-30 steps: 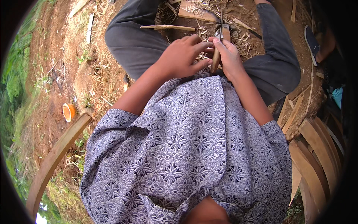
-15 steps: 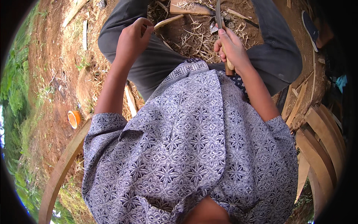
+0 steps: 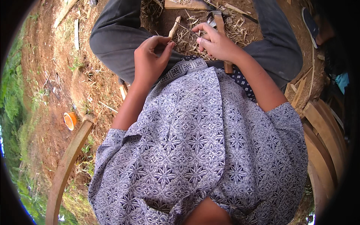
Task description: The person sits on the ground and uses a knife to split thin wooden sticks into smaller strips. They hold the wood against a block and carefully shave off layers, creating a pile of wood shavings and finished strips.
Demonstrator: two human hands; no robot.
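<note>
1. Pale wooden stick (image 3: pixel 174 29): located in front of the lap, its near end at the left fingertips. Long axis runs away from the body, leaning slightly right.
2. Left hand (image 3: pixel 150 53): nearer of the two to the stick; thumb and fingers pinch its near end, leaving the far part exposed.
3. Right hand (image 3: pixel 218 45): fingers curled about a knife (image 3: pixel 186 28), its handle hidden by the hand. Thin blade points left and away from the body.
4. Governing relation: stick lies to the left of the right hand; blade runs crosswise to it, tip at the stick's far part. Contact cannot be confirmed.
5. Obstructions: none observed between blade and stick. Hammer (image 3: pixel 218 24) lies just beyond the right hand, which partly hides it.
6. Surroundings: wood shavings (image 3: pixel 192 23) on the soil between the legs; board (image 3: pixel 183 4) farther off; curved timbers (image 3: pixel 325 137) at right; orange container (image 3: pixel 69 120) well apart at left.
</note>
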